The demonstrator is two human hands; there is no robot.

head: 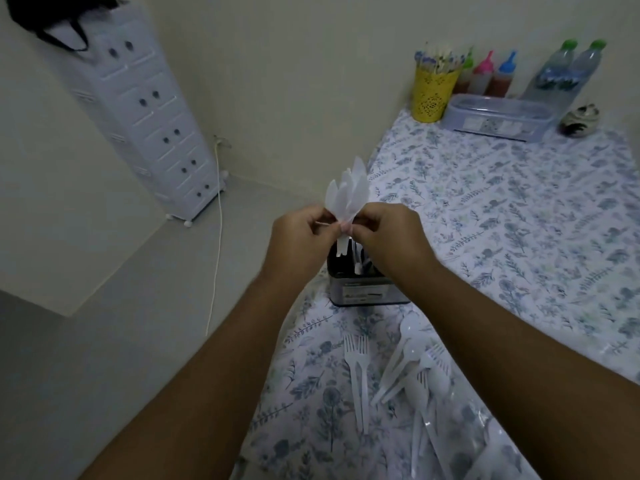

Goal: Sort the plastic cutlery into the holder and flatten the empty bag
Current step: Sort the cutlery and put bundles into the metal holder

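A bundle of white plastic knives (348,194) stands upright, blades fanned out on top. My left hand (299,239) and my right hand (386,233) both pinch it at the handles, just above the metal cutlery holder (367,289). The holder stands on the floral tablecloth and some white handles show inside it. Two white forks (358,372) lie side by side on the cloth in front of the holder. To their right lie several spoons and forks (412,362) in a loose pile. The clear plastic bag (485,434) lies at the bottom right with cutlery in it.
At the table's far end stand a yellow perforated cup of sticks (434,88), three sauce bottles (488,76), two water bottles (568,69), a clear lidded box (498,116) and a small patterned bowl (580,121). A white drawer tower (138,109) stands on the floor to the left, a cable beside it.
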